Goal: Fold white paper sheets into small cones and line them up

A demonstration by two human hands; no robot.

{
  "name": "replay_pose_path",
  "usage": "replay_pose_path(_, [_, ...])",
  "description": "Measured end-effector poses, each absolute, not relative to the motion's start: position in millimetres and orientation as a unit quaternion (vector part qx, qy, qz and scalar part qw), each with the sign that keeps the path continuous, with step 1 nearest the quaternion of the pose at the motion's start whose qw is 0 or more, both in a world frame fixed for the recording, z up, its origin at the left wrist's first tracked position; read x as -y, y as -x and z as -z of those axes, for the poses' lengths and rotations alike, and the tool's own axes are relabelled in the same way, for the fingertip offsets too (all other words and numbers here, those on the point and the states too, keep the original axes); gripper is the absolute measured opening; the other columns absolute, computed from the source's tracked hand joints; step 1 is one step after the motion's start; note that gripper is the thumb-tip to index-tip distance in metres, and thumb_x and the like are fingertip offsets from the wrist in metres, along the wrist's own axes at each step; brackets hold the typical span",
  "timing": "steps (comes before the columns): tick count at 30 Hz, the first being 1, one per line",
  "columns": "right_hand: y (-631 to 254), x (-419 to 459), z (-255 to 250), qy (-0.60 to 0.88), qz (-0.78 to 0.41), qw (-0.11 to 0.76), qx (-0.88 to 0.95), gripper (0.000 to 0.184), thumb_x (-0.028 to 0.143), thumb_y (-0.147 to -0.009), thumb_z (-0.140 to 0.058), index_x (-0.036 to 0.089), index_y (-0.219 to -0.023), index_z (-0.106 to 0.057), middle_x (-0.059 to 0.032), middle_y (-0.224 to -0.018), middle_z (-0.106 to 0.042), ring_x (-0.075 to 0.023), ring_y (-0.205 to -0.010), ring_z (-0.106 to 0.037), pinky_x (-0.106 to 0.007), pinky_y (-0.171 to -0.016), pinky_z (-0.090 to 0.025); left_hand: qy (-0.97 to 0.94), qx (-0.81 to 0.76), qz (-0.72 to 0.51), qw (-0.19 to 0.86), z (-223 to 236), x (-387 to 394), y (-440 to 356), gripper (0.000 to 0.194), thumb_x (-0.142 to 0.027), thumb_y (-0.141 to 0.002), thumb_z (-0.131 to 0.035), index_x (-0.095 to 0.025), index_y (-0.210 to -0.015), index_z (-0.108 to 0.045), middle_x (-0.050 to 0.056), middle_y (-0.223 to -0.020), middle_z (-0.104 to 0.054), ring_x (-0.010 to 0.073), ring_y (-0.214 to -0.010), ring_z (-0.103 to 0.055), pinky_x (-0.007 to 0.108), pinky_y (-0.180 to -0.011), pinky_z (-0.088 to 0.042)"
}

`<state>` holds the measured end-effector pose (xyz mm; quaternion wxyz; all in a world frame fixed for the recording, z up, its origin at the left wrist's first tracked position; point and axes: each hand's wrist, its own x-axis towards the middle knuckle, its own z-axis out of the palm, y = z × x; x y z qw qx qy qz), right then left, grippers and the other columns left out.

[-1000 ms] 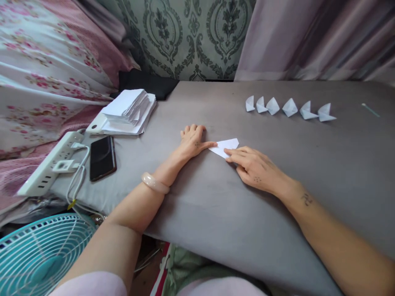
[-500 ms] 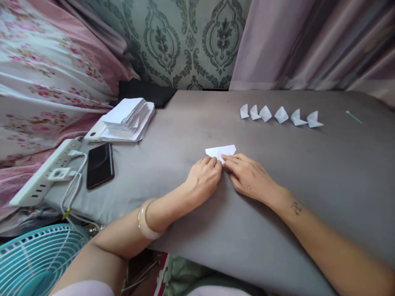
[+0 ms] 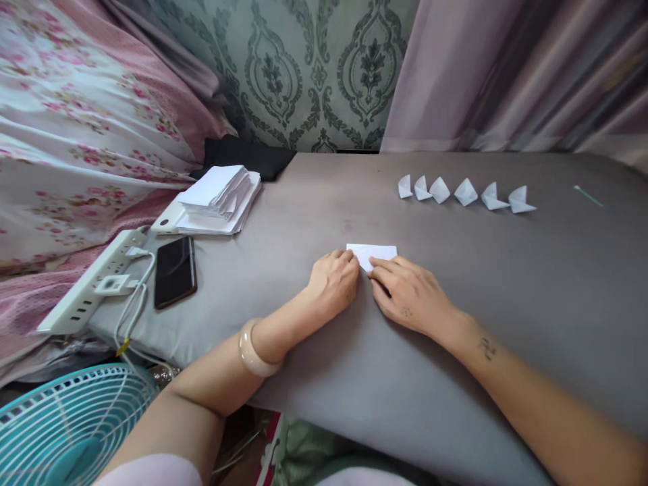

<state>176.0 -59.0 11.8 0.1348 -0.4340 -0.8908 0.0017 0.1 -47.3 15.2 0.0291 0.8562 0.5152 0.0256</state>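
Observation:
A small folded piece of white paper [image 3: 377, 252] lies on the grey cloth in front of me, its straight far edge showing. My left hand [image 3: 335, 280] has its fingers curled over the paper's left end; the fingertips are partly hidden. My right hand [image 3: 409, 289] holds the near right part, index finger on top and thumb tucked close at the near edge. The two hands almost meet at the paper's near side. Farther back on the right stands a row of several small folded paper boats [image 3: 466, 193].
To the left are a stack of white paper [image 3: 215, 196], a phone [image 3: 175, 272] and a white power strip [image 3: 91, 283] with cables. A turquoise fan [image 3: 75, 425] stands below the near left edge. A thin stick [image 3: 588, 196] lies at the far right.
My left hand has come from the paper's far left, fingers spread, to curl over its near left side. The paper's outline has gone from pointed to a straight-edged, roughly rectangular shape.

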Motion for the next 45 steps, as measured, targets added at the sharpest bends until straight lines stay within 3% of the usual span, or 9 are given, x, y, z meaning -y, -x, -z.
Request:
replay_pose_path(3, [-177.9, 50.0, -13.4, 0.45, -0.041, 0.162, 0.877, 0.029, 0.027, -0.096, -0.043, 0.018, -0.091, -0.071, -0.0073, -0.115, -0.07, -0.0245, -0.103, -0.061, -0.038, -0.088, -0.048, -0.839, -0.534, -0.084, 0.068, -19.2, 29.1, 6.8, 0.029, -0.029, -0.095, -0.039, -0.018, -0.093, -0.066, 0.011, -0.1, -0.067, 0.0226, -0.096, -0.062, 0.031, -0.078, -0.05])
replay_pose_path(9, [-174.4, 29.8, -13.6, 0.481, -0.115, 0.174, 0.851, 0.022, 0.031, -0.09, -0.055, 0.02, -0.077, -0.07, -0.0054, -0.094, -0.071, -0.0201, -0.09, -0.061, -0.034, -0.082, -0.046, -0.824, -0.523, -0.092, 0.196, -21.0, -19.9, 13.7, 0.014, -0.03, -0.079, -0.062, -0.018, -0.076, -0.068, 0.005, -0.081, -0.066, 0.0176, -0.075, -0.059, 0.029, -0.071, -0.045])
replay_pose_path(13, [-172.6, 24.4, 2.3, 0.492, -0.118, 0.222, 0.833, 0.013, 0.032, -0.085, -0.063, 0.022, -0.077, -0.065, -0.0038, -0.088, -0.067, -0.0202, -0.087, -0.058, -0.034, -0.08, -0.045, -0.811, -0.512, -0.136, 0.248, -9.5, -32.8, 14.6, 0.02, -0.03, -0.073, -0.07, -0.015, -0.086, -0.07, 0.003, -0.078, -0.065, 0.0158, -0.072, -0.056, 0.028, -0.071, -0.045])
replay_pose_path(15, [-173.2, 23.9, 10.3, 0.513, -0.114, 0.242, 0.815, 0.014, 0.034, -0.082, -0.066, 0.021, -0.088, -0.064, -0.0046, -0.094, -0.066, -0.022, -0.091, -0.057, -0.035, -0.081, -0.045, -0.816, -0.492, -0.182, 0.241, -2.9, -33.1, 17.1, 0.03, -0.03, -0.072, -0.072, -0.014, -0.097, -0.069, 0.006, -0.089, -0.065, 0.0173, -0.081, -0.056, 0.03, -0.078, -0.046])
replay_pose_path(17, [-174.1, 24.4, 15.0, 0.547, -0.099, 0.245, 0.794, 0.031, 0.039, -0.079, -0.069, 0.021, -0.103, -0.062, -0.007, -0.107, -0.064, -0.0258, -0.099, -0.056, -0.039, -0.084, -0.044, -0.82, -0.473, -0.205, 0.246, 1.6, -32.0, 20.6, 0.035, -0.032, -0.073, -0.072, -0.014, -0.102, -0.069, 0.008, -0.094, -0.065, 0.0186, -0.087, -0.055, 0.032, -0.083, -0.046])
replay_pose_path(21, [-175.2, 25.9, 16.6, 0.593, -0.085, 0.221, 0.77, 0.051, 0.049, -0.077, -0.066, 0.023, -0.119, -0.057, -0.0094, -0.125, -0.058, -0.0327, -0.112, -0.051, -0.047, -0.091, -0.04, -0.82, -0.453, -0.218, 0.275, 4.0, -30.9, 25.5, 0.029, -0.031, -0.075, -0.071, -0.015, -0.098, -0.071, 0.007, -0.091, -0.062, 0.0178, -0.085, -0.053, 0.032, -0.082, -0.045])
replay_pose_path(31, [-175.9, 21.3, 16.4, 0.602, -0.117, 0.22, 0.758, 0.057, 0.052, -0.075, -0.065, 0.026, -0.124, -0.056, -0.0087, -0.132, -0.055, -0.0338, -0.118, -0.048, -0.049, -0.094, -0.04, -0.726, -0.481, -0.295, 0.392, 12.4, -34.9, 17.8, 0.014, -0.023, -0.076, -0.063, -0.011, -0.082, -0.068, -0.001, -0.065, -0.056, 0.0089, -0.059, -0.046, 0.022, -0.057, -0.035])
replay_pose_path(45, [-176.7, 24.2, 15.2, 0.585, -0.095, 0.221, 0.775, 0.056, 0.053, -0.078, -0.062, 0.026, -0.126, -0.057, -0.0095, -0.133, -0.053, -0.0348, -0.122, -0.045, -0.05, -0.096, -0.042, -0.741, -0.47, -0.313, 0.362, 7.2, -27.6, 20.0, 0.016, -0.025, -0.079, -0.058, -0.013, -0.083, -0.068, 0.0, -0.067, -0.056, 0.0102, -0.062, -0.045, 0.023, -0.059, -0.036])
